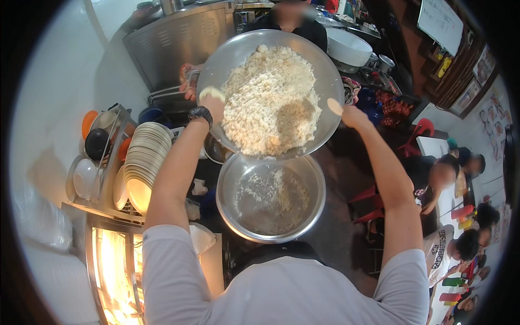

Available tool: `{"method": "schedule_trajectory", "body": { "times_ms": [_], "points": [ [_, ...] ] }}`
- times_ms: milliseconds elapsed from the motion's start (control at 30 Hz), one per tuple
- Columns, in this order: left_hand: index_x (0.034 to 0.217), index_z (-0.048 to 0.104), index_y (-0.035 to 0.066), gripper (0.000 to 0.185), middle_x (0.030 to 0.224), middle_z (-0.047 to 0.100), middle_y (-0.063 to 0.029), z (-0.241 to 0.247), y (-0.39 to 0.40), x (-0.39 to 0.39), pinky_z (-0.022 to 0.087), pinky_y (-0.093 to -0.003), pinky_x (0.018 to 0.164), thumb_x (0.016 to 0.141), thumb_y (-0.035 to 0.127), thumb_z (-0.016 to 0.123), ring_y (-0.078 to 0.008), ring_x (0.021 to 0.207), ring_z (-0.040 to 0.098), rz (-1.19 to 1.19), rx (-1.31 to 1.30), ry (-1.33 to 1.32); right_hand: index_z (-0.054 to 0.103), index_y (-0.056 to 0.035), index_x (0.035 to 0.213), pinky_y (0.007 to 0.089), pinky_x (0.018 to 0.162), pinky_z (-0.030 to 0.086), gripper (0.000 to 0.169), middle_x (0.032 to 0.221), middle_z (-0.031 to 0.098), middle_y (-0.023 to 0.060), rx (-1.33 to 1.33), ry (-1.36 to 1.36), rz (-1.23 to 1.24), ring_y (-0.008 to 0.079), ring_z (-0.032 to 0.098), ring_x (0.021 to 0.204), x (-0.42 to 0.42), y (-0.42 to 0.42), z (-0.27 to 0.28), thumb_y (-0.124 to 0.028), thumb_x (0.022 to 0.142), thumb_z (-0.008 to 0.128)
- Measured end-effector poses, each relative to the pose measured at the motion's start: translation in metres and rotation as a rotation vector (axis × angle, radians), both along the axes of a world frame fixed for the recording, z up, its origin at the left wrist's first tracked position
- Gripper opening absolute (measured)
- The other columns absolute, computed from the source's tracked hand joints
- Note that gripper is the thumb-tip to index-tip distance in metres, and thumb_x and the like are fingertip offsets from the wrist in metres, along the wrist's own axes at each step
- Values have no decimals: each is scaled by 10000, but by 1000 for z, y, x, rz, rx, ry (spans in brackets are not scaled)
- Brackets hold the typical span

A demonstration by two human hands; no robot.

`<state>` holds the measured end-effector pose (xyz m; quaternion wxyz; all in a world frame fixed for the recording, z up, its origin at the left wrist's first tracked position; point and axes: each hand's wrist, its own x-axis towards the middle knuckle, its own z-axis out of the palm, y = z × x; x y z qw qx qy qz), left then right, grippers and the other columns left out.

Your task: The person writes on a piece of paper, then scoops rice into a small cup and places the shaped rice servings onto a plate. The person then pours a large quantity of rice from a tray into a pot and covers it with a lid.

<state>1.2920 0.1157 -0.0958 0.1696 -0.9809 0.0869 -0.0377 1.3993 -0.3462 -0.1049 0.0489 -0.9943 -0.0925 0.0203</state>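
A large steel bowl [329, 77] heaped with pale cooked rice [268, 101] is held up at the top centre, its near edge over a second steel bowl [270, 235]. My left hand [213, 106], a dark band on its wrist, grips the left rim, with a pale yellow cloth or sponge [212, 93] at the fingers. My right hand [353, 116] is at the right rim, with a flat tan piece [335, 107] between it and the bowl; whether that is a paddle I cannot tell. The lower bowl has scattered grains inside.
Stacked plates [148, 142] and bowls fill a rack on the left, above a brightly lit glass-fronted cabinet [115, 268]. A person stands beyond the raised bowl. A white tub [349, 46] is at the upper right. People sit along white tables to the right, near red chairs [422, 128].
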Motion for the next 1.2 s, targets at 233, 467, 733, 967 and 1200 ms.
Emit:
{"method": "schedule_trajectory", "body": {
  "times_ms": [233, 467, 733, 967, 1200],
  "points": [
    [907, 688, 4, 406, 943, 668, -208, -60, -4, -31, 472, -432, 842, 896, 354, 481, -389, 924, 618, 56, -438, 302, 659, 26, 914, 458, 707, 515, 213, 939, 671, 247, -146, 244, 390, 374, 667, 862, -10, 57, -50, -141, 844, 546],
    [1121, 623, -64, 527, 1059, 676, -171, -93, -13, -83, 474, -365, 836, 925, 420, 549, -275, 976, 629, 258, -1055, 412, 634, 25, 885, 477, 726, 467, 201, 851, 648, 237, -8, 261, 555, 397, 634, 827, -36, 67, -103, -155, 865, 546],
    [926, 625, -40, 398, 882, 660, -190, -106, -86, -135, 461, -447, 766, 951, 334, 491, -365, 815, 615, 111, -991, 273, 576, 16, 1056, 480, 725, 494, 240, 898, 647, 250, 15, 260, 586, 412, 638, 856, -134, 80, -108, -92, 853, 508],
    [767, 665, 40, 250, 792, 644, -136, -57, -118, -178, 431, -420, 804, 889, 209, 527, -317, 810, 600, -291, -491, 170, 614, -76, 1047, 437, 567, 544, 215, 864, 662, 141, -222, -32, 744, 314, 683, 750, -209, 67, -68, -107, 857, 518],
    [726, 704, 48, 203, 779, 671, -142, 5, -23, -114, 472, -434, 774, 779, 208, 591, -314, 736, 625, 20, -232, -152, 670, -50, 957, 467, 651, 529, 205, 856, 690, 136, -118, -45, 447, 319, 677, 754, -78, 60, 18, -130, 825, 534]
  ]
}}
